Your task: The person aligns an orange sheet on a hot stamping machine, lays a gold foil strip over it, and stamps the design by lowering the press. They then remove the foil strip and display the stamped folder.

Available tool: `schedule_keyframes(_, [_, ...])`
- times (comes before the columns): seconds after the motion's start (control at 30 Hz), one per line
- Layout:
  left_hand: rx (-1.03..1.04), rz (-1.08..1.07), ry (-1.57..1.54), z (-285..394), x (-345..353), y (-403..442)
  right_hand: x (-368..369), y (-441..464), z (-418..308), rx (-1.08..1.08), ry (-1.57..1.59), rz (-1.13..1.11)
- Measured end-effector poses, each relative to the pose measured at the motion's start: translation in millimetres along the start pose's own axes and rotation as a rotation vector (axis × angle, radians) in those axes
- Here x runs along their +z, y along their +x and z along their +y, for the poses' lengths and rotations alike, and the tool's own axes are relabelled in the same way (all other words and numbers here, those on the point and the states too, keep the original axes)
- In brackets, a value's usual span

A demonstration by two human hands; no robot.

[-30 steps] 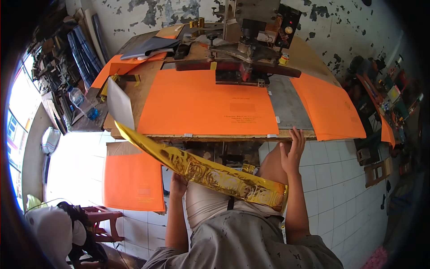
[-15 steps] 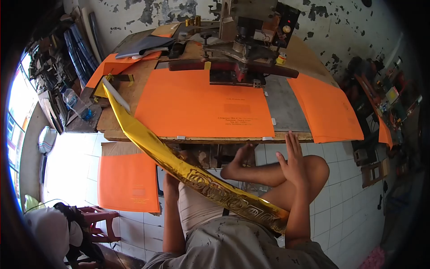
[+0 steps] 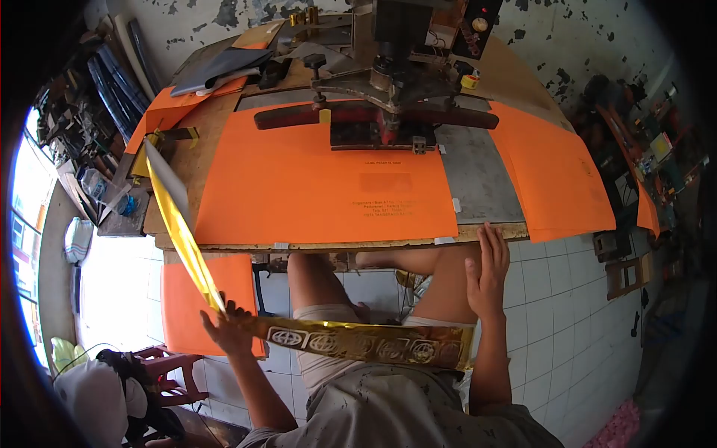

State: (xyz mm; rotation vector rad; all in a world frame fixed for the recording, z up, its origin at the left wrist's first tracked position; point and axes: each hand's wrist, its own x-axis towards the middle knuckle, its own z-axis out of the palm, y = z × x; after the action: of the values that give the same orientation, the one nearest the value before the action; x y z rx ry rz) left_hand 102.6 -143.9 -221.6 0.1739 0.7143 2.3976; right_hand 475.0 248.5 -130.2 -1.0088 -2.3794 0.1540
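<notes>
A long strip of gold foil (image 3: 366, 343) with a row of round emblem shapes lies across my lap and bends up at the left to the table. My left hand (image 3: 230, 328) is at that bend, its fingers spread and the foil against them; whether it grips the foil is hard to tell. Raised near the table's front edge, my right hand (image 3: 487, 272) has its fingers stretched out and holds nothing. An orange sheet (image 3: 299, 183) printed with small dark text lies on the table, partly under the press (image 3: 385, 112).
More folded orange sheets (image 3: 556, 175) lie at the table's right, and another orange stack (image 3: 209, 291) is below its left edge. A plastic bottle (image 3: 97, 187) lies at the left. A red stool (image 3: 168, 373) stands at lower left beside a pale rounded object.
My left hand has moved left and into view from behind the foil. The foil now bends sharply there. My legs have shifted under the table, and the view has moved slightly.
</notes>
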Motion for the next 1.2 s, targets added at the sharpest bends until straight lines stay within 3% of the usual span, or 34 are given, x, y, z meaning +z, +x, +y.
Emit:
schedule_keyframes(0.1, [0.084, 0.13, 0.154, 20.4, -20.9, 3.7, 9.2, 3.6, 5.5, -0.008, 0.034, 0.08])
schedule_keyframes(0.23, [0.188, 0.534, 0.5, 41.3, -4.1, 6.1, 14.9, 15.7, 8.2, -0.029, 0.073, 0.158])
schedule_keyframes(0.27, [0.255, 0.55, 0.562, 43.0, -21.3, 2.1, 15.8, 22.5, 6.8, -0.05, 0.146, 0.195])
schedule_keyframes(0.3, [0.177, 0.534, 0.567, 64.4, -43.5, 5.2, 15.4, 28.9, 6.8, -0.077, 0.149, 0.172])
schedule_keyframes(0.37, [0.538, 0.609, 0.932, 68.0, -42.0, 8.9, 13.6, 43.2, 3.8, -0.132, 0.165, 0.123])
schedule_keyframes(0.43, [0.979, 0.835, 1.599, 55.0, 39.6, 15.8, 9.2, 60.6, -1.1, -0.176, 0.176, 0.092])
schedule_keyframes(0.47, [1.091, 0.801, 1.734, 48.9, 76.7, 22.7, 6.3, 67.8, -0.6, -0.198, 0.172, 0.052])
schedule_keyframes(0.5, [1.219, 0.683, 1.661, 29.7, 123.5, 32.0, 4.1, 74.8, -0.1, -0.223, 0.169, 0.01])
schedule_keyframes(0.57, [1.167, 0.222, 1.592, 2.2, 135.6, 44.5, 2.4, 87.4, -0.4, -0.297, 0.162, -0.027])
schedule_keyframes(0.63, [1.024, -0.171, 1.96, -12.5, 175.6, 60.8, 1.0, 94.8, -1.8, -0.332, 0.159, -0.06])
schedule_keyframes(0.7, [0.883, -0.27, 2.02, -29.5, 187.2, 83.9, 2.3, 100.2, -3.3, -0.328, 0.16, -0.084])
schedule_keyframes(0.83, [0.726, -0.277, 2.062, -48.2, 181.6, 106.3, 5.4, 99.4, 4.1, -0.3, 0.232, -0.103])
schedule_keyframes(1.2, [0.779, -0.282, 2.017, -56.2, 170.8, 113.5, 6.1, 103.1, 9.4, -0.288, 0.302, -0.103])
